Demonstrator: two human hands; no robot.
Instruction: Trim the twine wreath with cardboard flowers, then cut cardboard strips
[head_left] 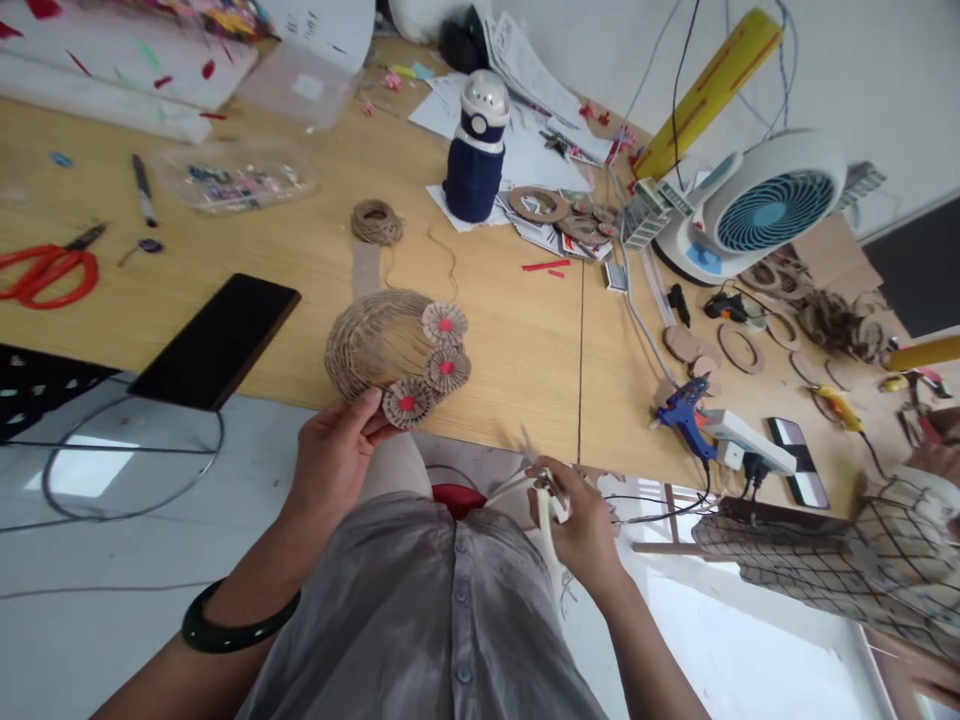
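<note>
My left hand (335,452) pinches the lower edge of a round, twine-wrapped wreath (349,345) at the table's front edge. Three pleated brown rosettes with red centres, one of them the lowest rosette (407,402), run down the wreath's right side. A loose strand of twine (453,262) trails above it toward a twine coil (377,221). Off to the right, in front of the table edge, my right hand (581,525) is closed around white-handled scissors (546,530). Their blades point up and look blurred.
A black phone (217,340) and red-handled scissors (52,270) lie left. Behind stands a dark blue bottle (476,160). To the right are a blue glue gun (686,415), a power strip (750,440), a fan (772,205) and cardboard rings (739,347). Another person's sleeve (911,540) shows far right.
</note>
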